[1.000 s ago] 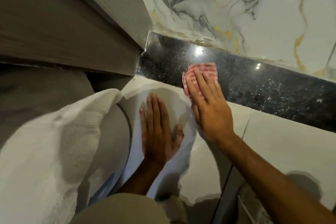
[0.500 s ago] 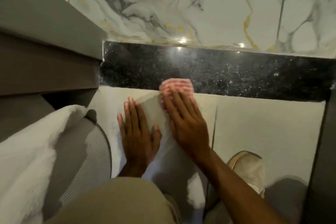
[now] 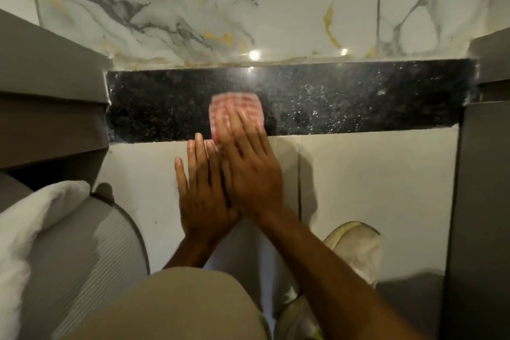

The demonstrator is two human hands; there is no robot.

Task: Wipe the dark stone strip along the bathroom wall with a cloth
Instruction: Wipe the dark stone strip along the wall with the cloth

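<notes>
A dark speckled stone strip [image 3: 345,102] runs across the floor at the foot of the marble wall. A pink-and-white checked cloth [image 3: 236,103] lies on it near the middle, blurred by motion. My right hand [image 3: 248,171] presses flat on the cloth, fingers covering its lower half. My left hand [image 3: 201,196] rests flat on the pale floor tile just left of the right hand, fingers spread, holding nothing; the right wrist overlaps its thumb side.
Grey cabinet panels [image 3: 49,96] flank the strip on the left and on the right [image 3: 485,201]. A white towel [image 3: 30,232] and a ribbed grey mat [image 3: 91,262] lie at lower left. My knee [image 3: 171,309] and a pale shoe [image 3: 356,251] are below.
The right hand and cloth have slid rightward along the strip, from its left end toward the middle. The left hand followed across the tile, and my view shifted right.
</notes>
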